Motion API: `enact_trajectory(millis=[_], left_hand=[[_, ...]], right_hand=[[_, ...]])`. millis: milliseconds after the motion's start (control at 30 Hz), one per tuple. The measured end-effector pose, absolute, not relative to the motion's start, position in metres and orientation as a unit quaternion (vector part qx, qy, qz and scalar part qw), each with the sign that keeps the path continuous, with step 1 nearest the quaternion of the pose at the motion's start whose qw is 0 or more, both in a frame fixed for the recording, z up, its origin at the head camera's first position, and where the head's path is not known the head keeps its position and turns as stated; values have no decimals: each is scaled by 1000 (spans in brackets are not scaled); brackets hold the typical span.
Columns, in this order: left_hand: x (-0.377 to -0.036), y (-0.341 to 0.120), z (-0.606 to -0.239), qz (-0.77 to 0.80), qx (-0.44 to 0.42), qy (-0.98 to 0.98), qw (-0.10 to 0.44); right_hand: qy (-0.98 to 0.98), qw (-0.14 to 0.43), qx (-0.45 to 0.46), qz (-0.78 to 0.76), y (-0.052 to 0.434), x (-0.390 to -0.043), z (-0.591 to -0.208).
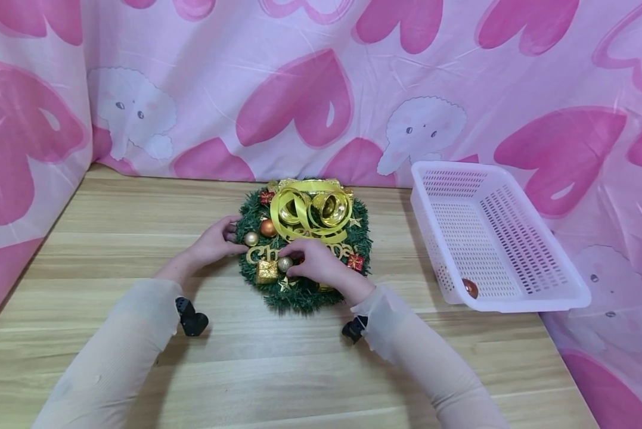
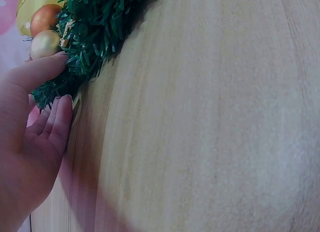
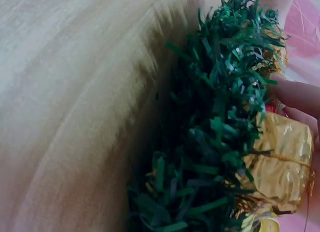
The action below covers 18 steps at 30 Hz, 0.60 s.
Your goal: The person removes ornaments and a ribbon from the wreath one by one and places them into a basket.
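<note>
A green Christmas wreath [image 1: 297, 301] lies on the wooden table, trimmed with gold bells [image 1: 331, 210], yellow ribbon, small wrapped boxes and gold lettering. My left hand [image 1: 213, 243] holds the wreath's left edge, thumb on top and fingers at its side, as the left wrist view shows. Beside that thumb sit a pale gold ball [image 2: 46, 43] and a copper ball [image 2: 45, 20]. On the front part of the wreath, my right hand [image 1: 318, 262] pinches a glittery gold ball [image 1: 285, 264] between thumb and fingers. A gold box [image 3: 282, 162] fills part of the right wrist view.
To the right stands a white perforated plastic basket [image 1: 514, 307] with a copper ball [image 1: 470, 288] in its near corner. Pink heart-patterned cloth [image 1: 294, 101] hangs behind the table [image 1: 267, 369] and at its sides.
</note>
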<state>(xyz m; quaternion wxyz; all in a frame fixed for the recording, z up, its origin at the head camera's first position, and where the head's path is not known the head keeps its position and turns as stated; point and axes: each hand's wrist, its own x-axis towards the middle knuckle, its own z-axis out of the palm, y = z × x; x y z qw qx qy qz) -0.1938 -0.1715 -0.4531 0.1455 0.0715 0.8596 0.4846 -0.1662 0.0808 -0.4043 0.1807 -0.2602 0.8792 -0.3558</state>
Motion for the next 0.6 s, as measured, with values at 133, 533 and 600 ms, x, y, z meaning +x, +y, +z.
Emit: enact_trajectory(millis=[133,533,600], left_hand=[[-194,-172,-454,485,70,859,147],[-192,-172,-452,489,69,857,149],[-192,-172,-452,490,69,856,148]], right_hand=[[877,192,-243,-367,83,-170,-403],[868,208,-214,-397,86,-172,-400],[867,205,-208,-405,86,-173,-400]])
